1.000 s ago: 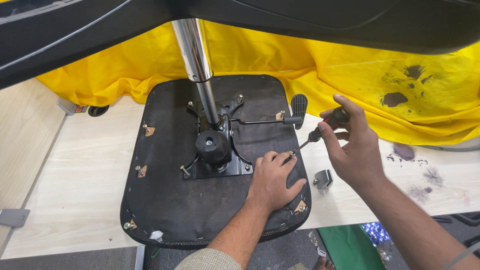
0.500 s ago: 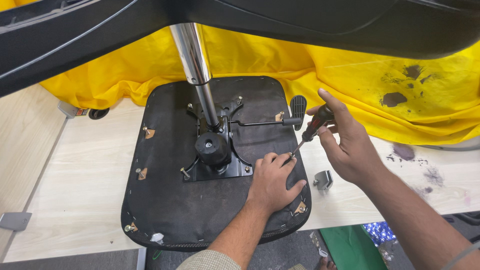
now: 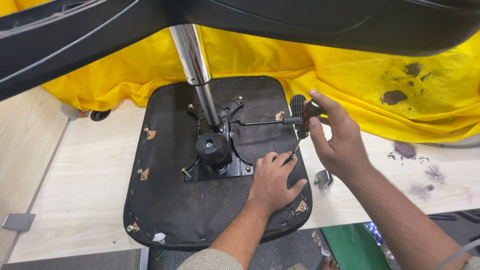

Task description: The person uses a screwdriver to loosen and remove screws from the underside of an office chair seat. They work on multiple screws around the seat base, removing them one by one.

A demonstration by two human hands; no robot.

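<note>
Two hands at work: both are on the right edge of an upturned black seat base point(image 3: 200, 200) lying on the desk point(image 3: 75, 175).
Left hand: the left hand point(image 3: 272, 182) lies flat on the seat base, fingers pressed together, fingertips pinching a small screw point(image 3: 291, 156) at the edge and holding it upright.
Right hand: the right hand point(image 3: 332, 137) is closed around the red-and-black handle of a screwdriver point(image 3: 302, 127), whose tip meets the screw head.
Screw in hand: it stands proud of the fabric, so by my reading it is not yet driven home.
Centre plate: the black mechanism plate point(image 3: 217, 150) sits in the middle of the seat base, with bolts at its corners; some of them, like the one at the front left, stand tall and look only part-way in.
Gas lift: a chrome column point(image 3: 192, 60) rises from the plate toward the dark chair base overhead.
Lever: a black paddle lever point(image 3: 297, 106) sticks out to the right, just behind the screwdriver.
Edge fixings: bolts with small tan tabs show along the left edge and at the front corners; how tight they are cannot be told.
Loose part: a grey metal bracket point(image 3: 324, 178) lies on the desk just beside the seat base, unmounted.
Backdrop: a stained yellow sheet point(image 3: 375, 90) covers the far side.
Progress, as judged: plate placed, fixings started, tightening and the bracket remain.
</note>
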